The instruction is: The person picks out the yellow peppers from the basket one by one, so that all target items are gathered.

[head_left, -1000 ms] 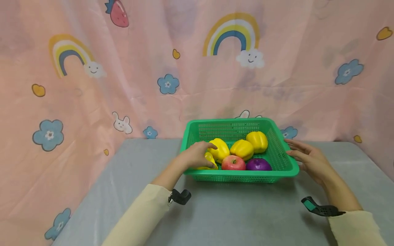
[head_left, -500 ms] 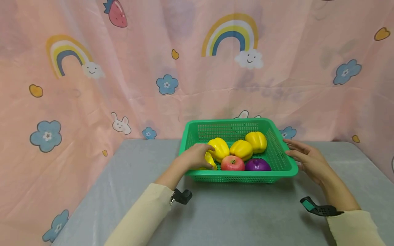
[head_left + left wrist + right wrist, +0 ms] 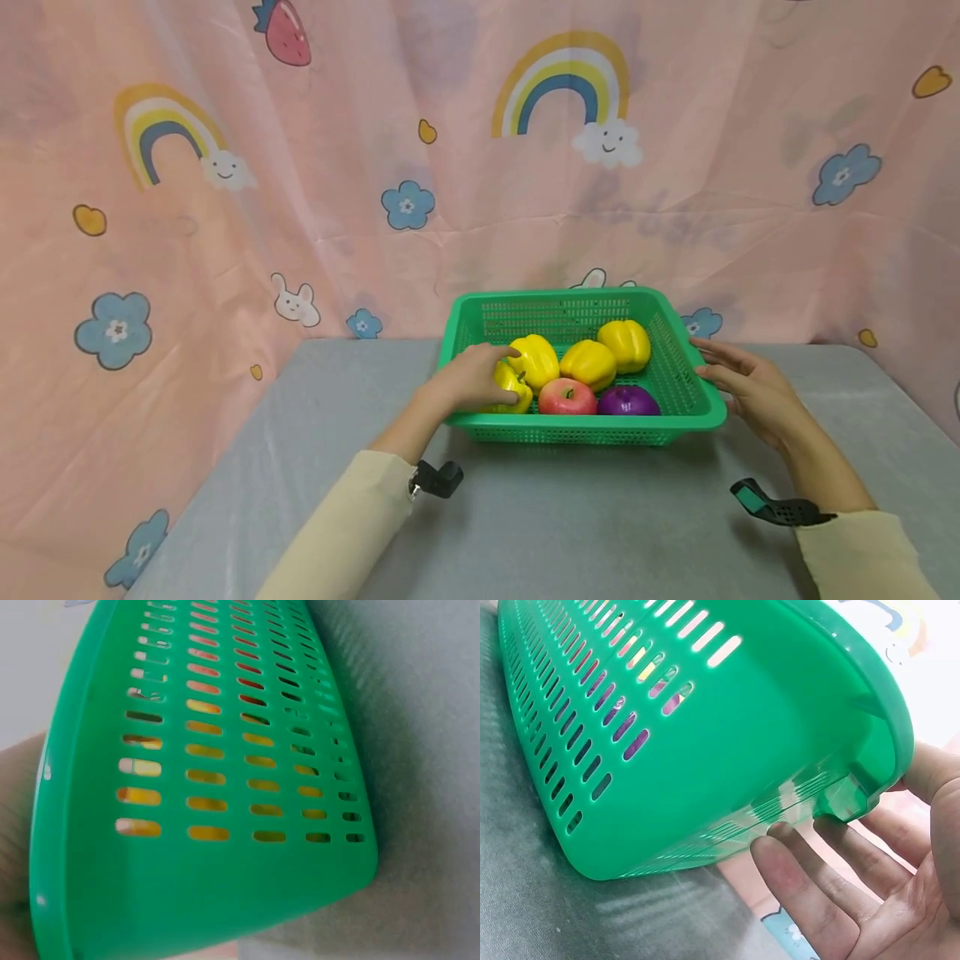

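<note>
A green plastic basket with slotted walls stands on the table. My left hand reaches over its left side, thumb and fingers curled round a yellow bell pepper in the front left corner. The hand covers part of that pepper. To its right lie an apple and a round purple vegetable. Three more yellow bell peppers sit behind them. My right hand is at the basket's right side, its fingers rather straight; in the right wrist view the fingertips are under the rim, by the outer wall.
The grey table extends in front of the basket and to both sides. A pink curtain printed with rainbows and flowers hangs behind the table. Black wrist mounts sit at both cuffs.
The yellow bell pepper in my left hand has turned, so its green stem now shows. The left hand has shifted only slightly; the right hand and basket stay in place.
</note>
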